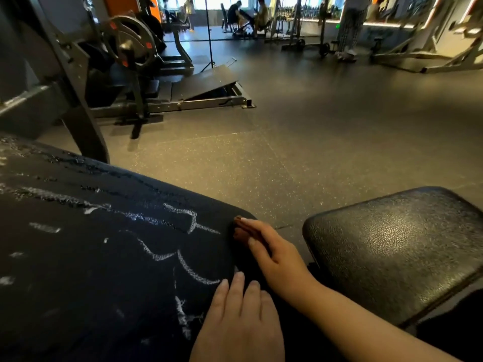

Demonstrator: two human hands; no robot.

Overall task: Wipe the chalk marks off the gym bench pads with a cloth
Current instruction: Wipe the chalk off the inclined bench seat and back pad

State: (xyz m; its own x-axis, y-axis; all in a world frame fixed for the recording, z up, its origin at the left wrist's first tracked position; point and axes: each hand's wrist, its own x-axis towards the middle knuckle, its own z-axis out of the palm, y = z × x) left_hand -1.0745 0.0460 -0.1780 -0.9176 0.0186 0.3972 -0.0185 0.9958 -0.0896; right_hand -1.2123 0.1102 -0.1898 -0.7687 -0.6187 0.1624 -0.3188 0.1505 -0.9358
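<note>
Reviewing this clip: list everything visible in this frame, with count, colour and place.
marked pad: one, black, left foreground
chalk marks: many, white, across the marked pad
second pad: one, black, right, no marks visible
cloth: one, brown, at the marked pad's right end
weight machine: one, dark, far left
floor: one, grey speckled, middle
people: several, blurred, far background
left hand: one, flat on the marked pad
right hand: one, pressing the cloth

Black back pad (91,257), white chalk marks (193,270) across it. On its end corner, a brown cloth (239,231) under the right hand (277,254). Left hand (240,317) lies flat on its near edge. Seat pad (392,252) just beside it, on speckled floor (287,152).
</note>
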